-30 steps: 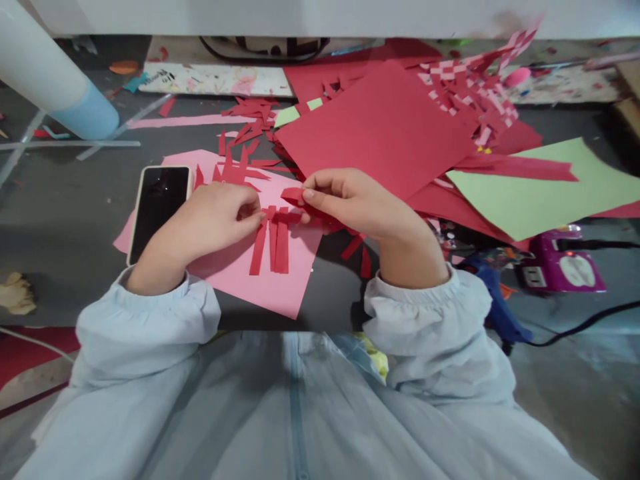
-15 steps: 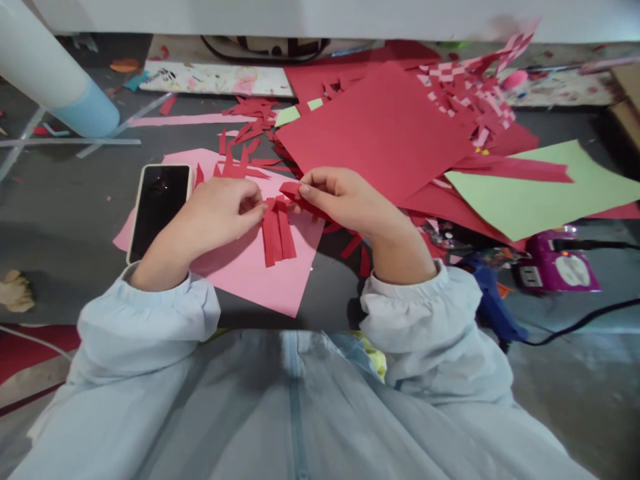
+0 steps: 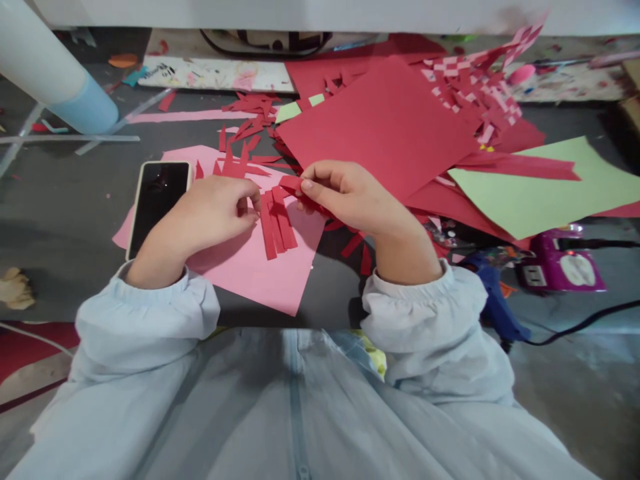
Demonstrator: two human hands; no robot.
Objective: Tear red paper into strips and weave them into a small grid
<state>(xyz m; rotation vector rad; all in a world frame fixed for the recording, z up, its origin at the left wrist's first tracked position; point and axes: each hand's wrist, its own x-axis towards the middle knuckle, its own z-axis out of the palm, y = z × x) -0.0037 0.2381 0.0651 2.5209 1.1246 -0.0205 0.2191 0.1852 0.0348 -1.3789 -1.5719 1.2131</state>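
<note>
Between my hands, several narrow red paper strips (image 3: 273, 230) lie side by side on a pink paper sheet (image 3: 240, 277). Curled close to their left edge are the fingers of my left hand (image 3: 217, 210); whether they pinch anything is hidden. My right hand (image 3: 343, 193) grips a red paper strip (image 3: 291, 183) between thumb and fingers, its free end pointing left above the lying strips. More cut red strips (image 3: 240, 163) are spread on the pink sheet behind my left hand.
A phone (image 3: 159, 203) lies left of my left hand. Behind my right hand are a large red sheet (image 3: 375, 123) and a green sheet (image 3: 545, 190). A blue glue gun (image 3: 500, 303) and a purple box (image 3: 560, 263) sit at right. A white-and-blue cylinder (image 3: 83, 103) stands at left.
The lying red strips have shifted slightly upward and turned a little, now fanned unevenly. My left hand has moved slightly left. My right hand still holds its strip.
</note>
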